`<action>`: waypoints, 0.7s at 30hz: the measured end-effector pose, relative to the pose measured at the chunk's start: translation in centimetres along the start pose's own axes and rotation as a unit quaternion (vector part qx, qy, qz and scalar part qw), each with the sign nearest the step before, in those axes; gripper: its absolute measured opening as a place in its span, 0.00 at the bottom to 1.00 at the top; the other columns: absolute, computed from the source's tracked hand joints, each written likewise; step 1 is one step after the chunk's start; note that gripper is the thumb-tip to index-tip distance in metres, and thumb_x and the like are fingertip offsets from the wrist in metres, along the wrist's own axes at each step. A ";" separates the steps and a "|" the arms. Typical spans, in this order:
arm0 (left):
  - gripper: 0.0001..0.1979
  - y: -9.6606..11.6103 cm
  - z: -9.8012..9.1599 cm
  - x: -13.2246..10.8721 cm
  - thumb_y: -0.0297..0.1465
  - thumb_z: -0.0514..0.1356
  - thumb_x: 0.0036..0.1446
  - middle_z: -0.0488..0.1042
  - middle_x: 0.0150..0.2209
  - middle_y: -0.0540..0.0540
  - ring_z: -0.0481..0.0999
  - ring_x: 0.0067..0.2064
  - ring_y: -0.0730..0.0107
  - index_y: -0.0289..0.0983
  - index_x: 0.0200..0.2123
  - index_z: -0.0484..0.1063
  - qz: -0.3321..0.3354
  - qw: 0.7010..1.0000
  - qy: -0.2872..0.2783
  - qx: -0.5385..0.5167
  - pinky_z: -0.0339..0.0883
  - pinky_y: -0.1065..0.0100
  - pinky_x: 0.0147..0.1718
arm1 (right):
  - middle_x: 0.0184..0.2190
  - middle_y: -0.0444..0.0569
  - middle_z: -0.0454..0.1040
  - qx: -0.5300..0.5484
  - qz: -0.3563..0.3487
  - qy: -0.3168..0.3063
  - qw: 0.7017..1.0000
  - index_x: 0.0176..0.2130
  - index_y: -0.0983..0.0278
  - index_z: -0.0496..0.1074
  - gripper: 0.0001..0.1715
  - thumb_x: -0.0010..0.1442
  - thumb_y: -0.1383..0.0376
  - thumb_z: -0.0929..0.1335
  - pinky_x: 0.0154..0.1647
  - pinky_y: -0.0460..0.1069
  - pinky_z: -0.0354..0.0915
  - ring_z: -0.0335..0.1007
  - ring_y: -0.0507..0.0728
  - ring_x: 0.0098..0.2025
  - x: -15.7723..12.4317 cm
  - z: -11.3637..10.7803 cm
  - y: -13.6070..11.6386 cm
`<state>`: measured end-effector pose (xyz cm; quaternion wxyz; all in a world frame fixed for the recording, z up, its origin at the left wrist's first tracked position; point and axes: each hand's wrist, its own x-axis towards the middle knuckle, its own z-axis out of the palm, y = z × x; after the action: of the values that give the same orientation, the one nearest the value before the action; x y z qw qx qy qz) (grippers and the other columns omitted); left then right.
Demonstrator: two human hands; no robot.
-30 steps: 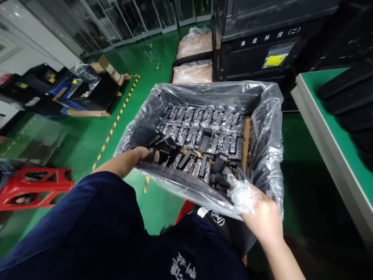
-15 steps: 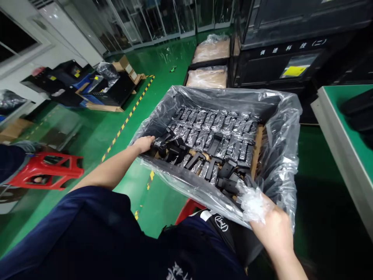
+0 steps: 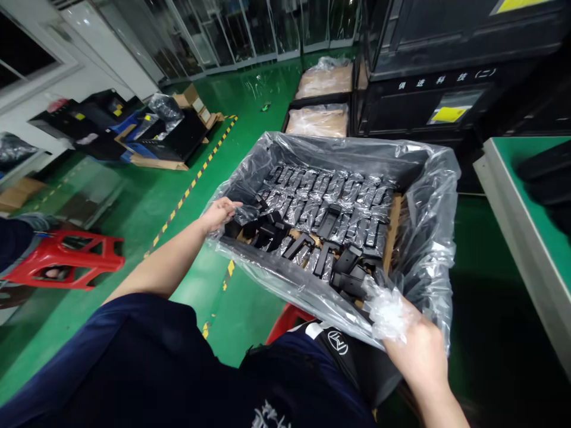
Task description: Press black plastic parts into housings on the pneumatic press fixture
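A dark crate (image 3: 285,274) lined with a clear plastic bag (image 3: 428,238) stands in front of me, filled with rows of black plastic parts (image 3: 330,196) on cardboard. My left hand (image 3: 218,214) rests on the crate's left rim, fingers curled over the plastic liner at the edge. My right hand (image 3: 419,351) is closed on a bunched fold of the liner at the near right corner. Loose black parts (image 3: 307,249) lie jumbled along the near side.
A red stool (image 3: 66,261) lies on the green floor at left. Boxes and bins (image 3: 147,137) sit beyond a yellow-black floor stripe. Large black crates (image 3: 437,89) stand behind, bagged crates (image 3: 319,119) beside them. A green-topped table (image 3: 517,196) is at right.
My left hand has drawn back from among the loose parts to the crate's left rim. The view has shifted slightly; my right hand keeps its hold on the liner.
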<state>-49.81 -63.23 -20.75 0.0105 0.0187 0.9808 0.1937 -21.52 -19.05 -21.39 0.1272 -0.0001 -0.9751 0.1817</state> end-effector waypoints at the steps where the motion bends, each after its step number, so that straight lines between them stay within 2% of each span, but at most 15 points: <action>1: 0.05 0.1 0.3 -0.1 0.31 0.55 0.59 0.75 0.29 0.44 0.67 0.21 0.75 0.35 0.33 0.66 -0.006 1.000 0.006 -0.009 0.65 0.71 0.21 | 0.31 0.53 0.76 0.002 -0.002 0.001 1.000 0.34 0.65 0.71 0.12 0.54 0.69 0.60 0.27 0.51 0.68 0.75 0.60 0.28 0.0 0.0 0.0; 4: 0.05 0.2 0.8 -0.1 0.30 0.53 0.59 0.72 0.25 0.47 0.68 0.22 0.71 0.35 0.34 0.66 -0.022 0.999 0.037 -0.006 0.65 0.70 0.24 | 0.28 0.51 0.75 0.005 -0.002 0.008 1.000 0.33 0.64 0.69 0.10 0.54 0.70 0.60 0.27 0.50 0.67 0.75 0.59 0.27 0.1 -0.1 0.0; 7: 0.08 0.4 0.3 0.0 0.29 0.49 0.61 0.73 0.32 0.42 0.75 0.32 0.64 0.35 0.41 0.66 -0.031 0.995 0.083 0.035 0.67 0.65 0.34 | 0.26 0.49 0.74 0.005 0.002 0.004 1.000 0.32 0.63 0.68 0.09 0.54 0.70 0.60 0.27 0.49 0.67 0.74 0.58 0.27 0.1 -0.2 -0.1; 9: 0.12 0.5 -0.1 0.0 0.29 0.46 0.63 0.74 0.36 0.39 0.75 0.38 0.59 0.34 0.45 0.64 -0.027 0.993 0.087 0.069 0.65 0.63 0.38 | 0.27 0.49 0.74 0.005 0.002 -0.001 1.000 0.33 0.63 0.69 0.09 0.54 0.70 0.60 0.28 0.49 0.66 0.74 0.58 0.28 0.1 -0.2 -0.1; 11: 0.11 0.7 -0.3 -0.1 0.33 0.49 0.62 0.74 0.34 0.40 0.76 0.38 0.58 0.34 0.43 0.67 -0.004 0.995 0.036 0.097 0.64 0.63 0.39 | 0.28 0.50 0.74 0.001 0.007 -0.010 1.000 0.33 0.64 0.69 0.09 0.54 0.69 0.60 0.27 0.49 0.66 0.74 0.59 0.28 0.0 -0.1 0.0; 14: 0.11 0.9 0.1 0.0 0.39 0.60 0.55 0.72 0.24 0.46 0.75 0.33 0.62 0.36 0.29 0.71 0.048 0.987 -0.097 0.120 0.63 0.67 0.35 | 0.29 0.51 0.75 -0.007 0.018 -0.018 1.000 0.34 0.64 0.70 0.10 0.54 0.68 0.60 0.27 0.50 0.66 0.74 0.59 0.28 -0.2 0.0 0.2; 16: 0.14 0.8 0.8 0.1 0.41 0.63 0.52 0.72 0.22 0.48 0.74 0.31 0.66 0.36 0.23 0.71 0.072 0.973 -0.178 0.126 0.64 0.69 0.33 | 0.30 0.51 0.75 -0.006 0.001 -0.017 1.000 0.35 0.64 0.70 0.10 0.54 0.68 0.61 0.27 0.50 0.67 0.74 0.59 0.28 -0.3 0.1 0.5; 19: 0.14 0.2 2.6 -0.1 0.39 0.65 0.54 0.74 0.25 0.50 0.73 0.28 0.72 0.34 0.26 0.73 0.085 0.950 -0.269 0.136 0.66 0.71 0.31 | 0.31 0.51 0.76 -0.007 -0.021 -0.016 1.000 0.36 0.64 0.71 0.10 0.54 0.69 0.61 0.27 0.49 0.68 0.75 0.59 0.29 -0.3 0.2 0.8; 21: 0.13 -0.3 4.2 -0.4 0.39 0.62 0.58 0.74 0.29 0.49 0.73 0.30 0.73 0.33 0.33 0.73 0.088 0.942 -0.290 0.147 0.69 0.70 0.31 | 0.32 0.52 0.77 -0.015 -0.012 -0.016 1.000 0.37 0.64 0.71 0.12 0.54 0.70 0.61 0.28 0.50 0.69 0.76 0.60 0.30 -0.3 0.2 0.9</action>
<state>-49.27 -61.91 -24.73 0.2749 0.1614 0.9472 0.0338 -21.35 -18.32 -21.97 0.1139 0.0130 -0.9796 0.1650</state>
